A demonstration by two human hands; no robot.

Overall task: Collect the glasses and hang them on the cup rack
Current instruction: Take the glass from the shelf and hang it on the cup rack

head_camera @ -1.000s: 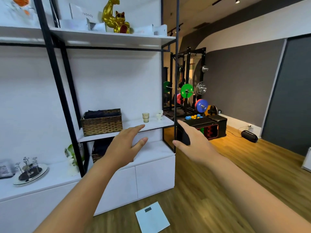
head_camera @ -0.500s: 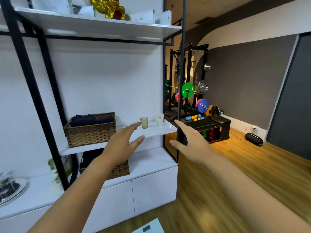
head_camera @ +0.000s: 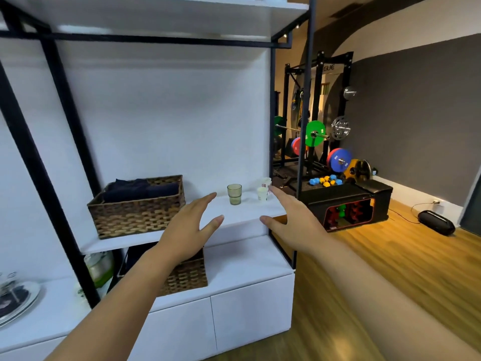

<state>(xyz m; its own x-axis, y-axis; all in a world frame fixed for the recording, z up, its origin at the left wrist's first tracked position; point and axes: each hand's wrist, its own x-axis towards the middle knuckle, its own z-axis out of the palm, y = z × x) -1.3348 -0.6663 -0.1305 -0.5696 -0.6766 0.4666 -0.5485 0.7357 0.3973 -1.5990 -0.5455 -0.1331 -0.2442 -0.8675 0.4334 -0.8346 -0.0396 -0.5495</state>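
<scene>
A greenish glass [head_camera: 234, 194] stands upright on the white middle shelf [head_camera: 247, 213], with two small white cups [head_camera: 263, 193] just to its right near the shelf's end. My left hand [head_camera: 186, 231] is stretched out open, fingertips a short way left of the glass and not touching it. My right hand [head_camera: 292, 221] is open too, its fingertips close to the white cups. The cup rack [head_camera: 14, 298] sits on a round tray at the far left of the low counter, partly cut off by the frame edge.
A wicker basket [head_camera: 138, 209] with dark cloth fills the shelf's left half. Black frame posts [head_camera: 304, 126] rise at the shelf's right end. A second basket [head_camera: 186, 278] sits on the white cabinet [head_camera: 250, 316] below. Gym weights and a bench stand beyond on the wooden floor.
The view has moved closer to the shelf and to the right. Both open hands have reached nearer the glass and cups. The cup rack has slid towards the left edge.
</scene>
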